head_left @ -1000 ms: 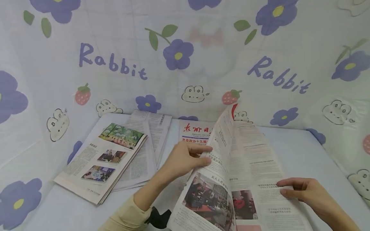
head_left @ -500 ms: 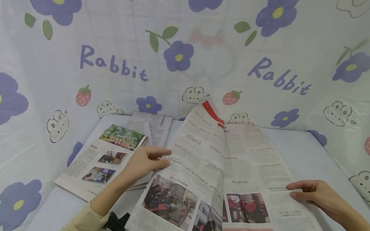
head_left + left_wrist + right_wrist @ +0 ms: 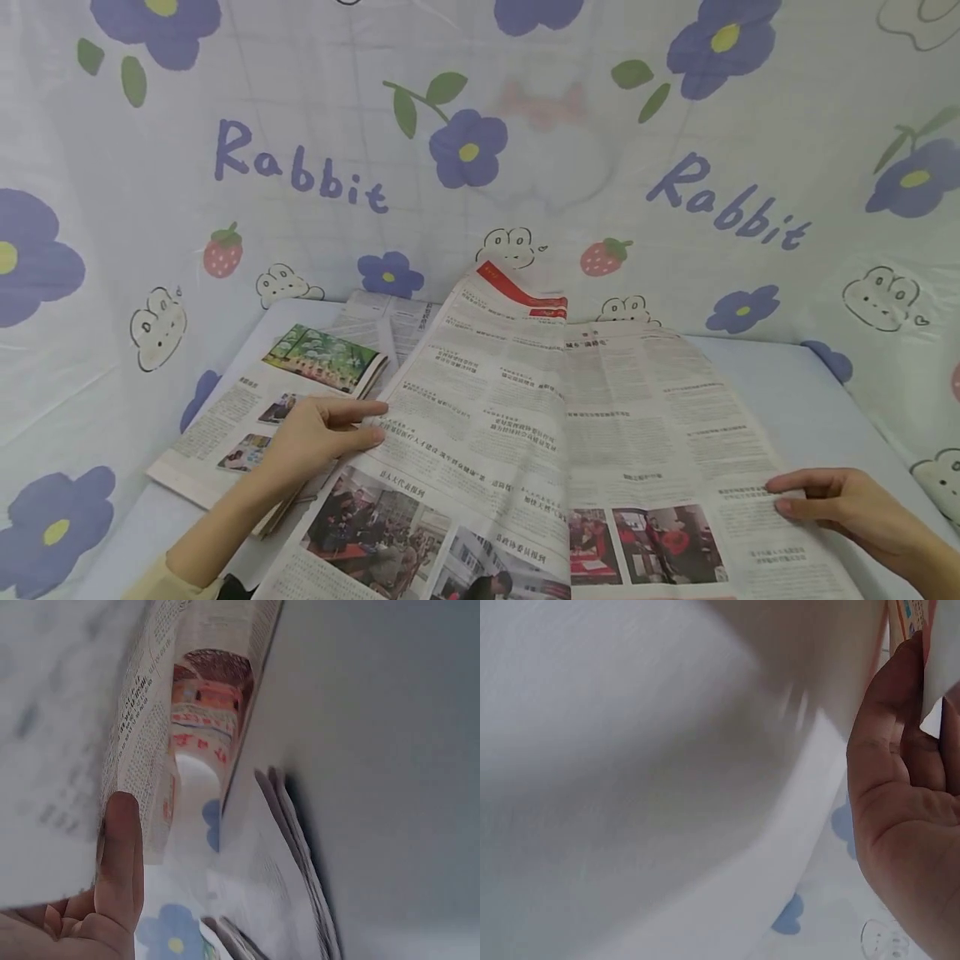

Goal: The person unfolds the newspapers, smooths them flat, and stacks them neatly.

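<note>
A large newspaper (image 3: 495, 417) lies spread open between both hands, with printed columns, photos and a red band along its top edge. My left hand (image 3: 315, 442) pinches the left edge of the raised page between thumb and fingers; the left wrist view shows a finger (image 3: 120, 855) against that sheet. On the other side my right hand (image 3: 847, 508) pinches the right edge of the newspaper. In the right wrist view the right hand (image 3: 907, 787) has the paper's edge between its fingers and thumb. The newspaper's lower edge runs out of the head view.
To the left lies a folded newspaper stack (image 3: 217, 450) with colour photos, partly behind the left arm. More grey printed sheets (image 3: 405, 317) lie behind it, partly covered by the raised page. A white cloth-covered table (image 3: 787, 392) meets a curtain (image 3: 570, 200) with flower and rabbit prints.
My left hand has moved left, drawing the page over from near the middle so the newspaper opens wide. The right hand has shifted slightly right, still pinching the right edge.
</note>
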Demonstrator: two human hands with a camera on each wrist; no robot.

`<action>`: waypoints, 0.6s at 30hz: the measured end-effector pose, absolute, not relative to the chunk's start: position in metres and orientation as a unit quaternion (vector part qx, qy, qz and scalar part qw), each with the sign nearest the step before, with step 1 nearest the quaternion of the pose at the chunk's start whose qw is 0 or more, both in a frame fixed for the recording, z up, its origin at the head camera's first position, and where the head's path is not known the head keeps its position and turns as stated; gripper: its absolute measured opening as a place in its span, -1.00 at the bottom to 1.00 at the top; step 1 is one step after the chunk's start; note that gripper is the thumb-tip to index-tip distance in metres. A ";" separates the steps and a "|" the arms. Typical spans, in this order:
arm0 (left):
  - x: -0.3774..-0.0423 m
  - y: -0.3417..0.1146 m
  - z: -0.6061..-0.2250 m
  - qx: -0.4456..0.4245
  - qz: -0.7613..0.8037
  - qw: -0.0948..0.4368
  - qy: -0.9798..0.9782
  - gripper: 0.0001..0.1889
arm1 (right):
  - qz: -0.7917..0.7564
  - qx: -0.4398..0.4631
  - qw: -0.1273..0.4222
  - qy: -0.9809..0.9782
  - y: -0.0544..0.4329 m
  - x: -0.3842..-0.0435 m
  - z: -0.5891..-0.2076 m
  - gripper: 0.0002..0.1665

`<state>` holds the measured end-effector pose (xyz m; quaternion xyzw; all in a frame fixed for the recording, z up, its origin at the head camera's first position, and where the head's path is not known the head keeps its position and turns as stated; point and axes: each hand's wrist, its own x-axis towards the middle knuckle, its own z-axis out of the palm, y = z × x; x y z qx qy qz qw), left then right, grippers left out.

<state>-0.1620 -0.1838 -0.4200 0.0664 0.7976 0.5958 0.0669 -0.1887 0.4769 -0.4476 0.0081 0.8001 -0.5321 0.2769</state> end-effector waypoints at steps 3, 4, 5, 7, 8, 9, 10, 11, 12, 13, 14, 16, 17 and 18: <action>-0.159 -0.194 -0.422 0.054 0.593 0.065 0.801 -0.54 | -0.526 0.013 0.277 0.804 0.483 -0.189 -0.447 -0.75; -0.159 -0.198 -0.423 0.053 0.593 0.066 0.801 -0.54 | -0.524 0.019 0.277 0.805 0.485 -0.189 -0.447 -0.75; -0.158 -0.201 -0.424 0.052 0.591 0.066 0.803 -0.54 | -0.523 0.027 0.277 0.806 0.486 -0.189 -0.447 -0.75; -0.157 -0.208 -0.427 0.044 0.586 0.067 0.806 -0.54 | -0.525 0.035 0.274 0.805 0.489 -0.189 -0.447 -0.75; -0.157 -0.210 -0.428 0.043 0.586 0.068 0.806 -0.53 | -0.527 0.038 0.274 0.804 0.490 -0.189 -0.447 -0.75; -0.157 -0.212 -0.429 0.042 0.584 0.069 0.807 -0.53 | -0.531 0.041 0.274 0.801 0.492 -0.189 -0.447 -0.76; -0.157 -0.214 -0.430 0.040 0.584 0.071 0.808 -0.52 | -0.536 0.043 0.273 0.798 0.493 -0.188 -0.448 -0.76; -0.157 -0.216 -0.432 0.038 0.584 0.073 0.807 -0.51 | -0.542 0.043 0.275 0.793 0.495 -0.188 -0.449 -0.76; -0.157 -0.218 -0.432 0.036 0.585 0.074 0.807 -0.51 | -0.548 0.039 0.277 0.788 0.497 -0.188 -0.450 -0.76; -0.156 -0.220 -0.433 0.035 0.587 0.076 0.805 -0.51 | -0.554 0.036 0.279 0.784 0.499 -0.188 -0.451 -0.76; -0.156 -0.221 -0.434 0.034 0.587 0.078 0.805 -0.50 | -0.558 0.033 0.281 0.780 0.501 -0.188 -0.452 -0.76; -0.156 -0.225 -0.436 0.032 0.588 0.080 0.804 -0.50 | -0.562 0.033 0.284 0.776 0.504 -0.188 -0.454 -0.75; -0.156 -0.227 -0.436 0.032 0.588 0.081 0.804 -0.49 | -0.561 0.034 0.285 0.777 0.506 -0.189 -0.455 -0.75; -0.156 -0.229 -0.437 0.029 0.587 0.083 0.805 -0.49 | -0.558 0.037 0.284 0.779 0.508 -0.189 -0.455 -0.75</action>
